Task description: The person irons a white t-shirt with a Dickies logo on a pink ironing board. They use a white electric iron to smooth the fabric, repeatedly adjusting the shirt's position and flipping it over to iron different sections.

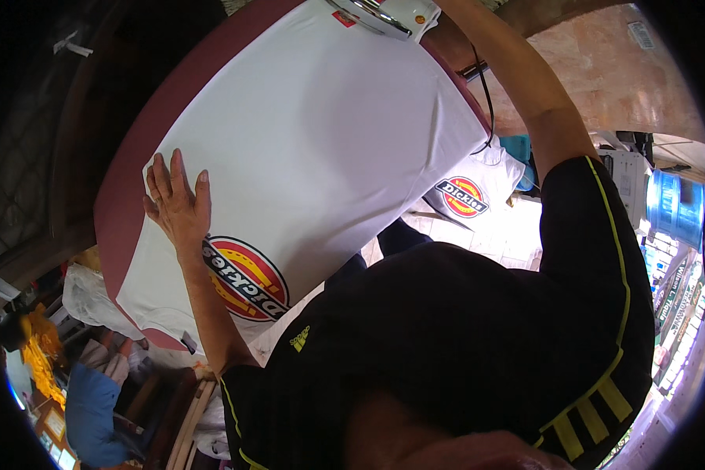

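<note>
Dark red padding covers the curved tabletop (121, 211) that fills the upper left and middle of the frame. On it lies a smooth white t-shirt (321, 133), spread flat, with a round red and yellow print (247, 278) near its lower edge. The left hand (178, 205) lies open and flat on the shirt's left side, fingers spread, just above the print. The right arm reaches up to the top of the frame, and the right hand is hidden past the edge, so I cannot tell if it is open or closed. A white iron (384, 14) with a shiny metal part sits at the top. A second white shirt (478, 188) with the same round print lies at the middle right. A blue tub (676, 207) stands at the far right.
</note>
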Demonstrator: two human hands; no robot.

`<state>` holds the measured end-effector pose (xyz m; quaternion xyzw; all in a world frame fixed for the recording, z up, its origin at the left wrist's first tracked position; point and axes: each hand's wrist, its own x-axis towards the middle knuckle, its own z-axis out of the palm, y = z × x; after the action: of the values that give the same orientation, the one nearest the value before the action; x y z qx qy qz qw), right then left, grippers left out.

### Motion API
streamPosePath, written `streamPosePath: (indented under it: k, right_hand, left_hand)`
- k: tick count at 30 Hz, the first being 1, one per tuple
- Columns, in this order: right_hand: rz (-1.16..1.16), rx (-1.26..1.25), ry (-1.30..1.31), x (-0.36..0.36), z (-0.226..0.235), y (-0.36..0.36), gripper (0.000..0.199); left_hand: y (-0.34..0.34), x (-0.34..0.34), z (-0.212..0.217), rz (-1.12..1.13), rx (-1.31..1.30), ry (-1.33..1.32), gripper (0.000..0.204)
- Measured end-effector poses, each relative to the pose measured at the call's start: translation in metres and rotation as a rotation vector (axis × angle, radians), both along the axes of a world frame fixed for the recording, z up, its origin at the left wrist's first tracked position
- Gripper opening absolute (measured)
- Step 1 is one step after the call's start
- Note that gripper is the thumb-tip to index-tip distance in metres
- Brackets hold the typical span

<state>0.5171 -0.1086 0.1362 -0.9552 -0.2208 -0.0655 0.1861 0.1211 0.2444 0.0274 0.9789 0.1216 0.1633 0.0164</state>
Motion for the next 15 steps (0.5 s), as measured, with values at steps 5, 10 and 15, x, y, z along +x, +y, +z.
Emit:
streamPosePath:
  k: [5,10,15]
  right_hand:
    - [0.154,0.078,-0.016,-0.023,-0.003,-0.038,0.054]
    - [0.039,0.052,0.089,-0.002,-0.006,-0.102,0.044]
    - [-0.087,0.081,0.265,-0.005,0.009,-0.113,0.066]
  left_hand:
    - [-0.011,0.015,0.007,0.079,-0.048,-0.016,0.058]
    - [-0.054,0.118,0.0,-0.061,-0.112,-0.151,0.05]
    - [-0.137,0.241,0.002,-0.197,-0.134,-0.21,0.049]
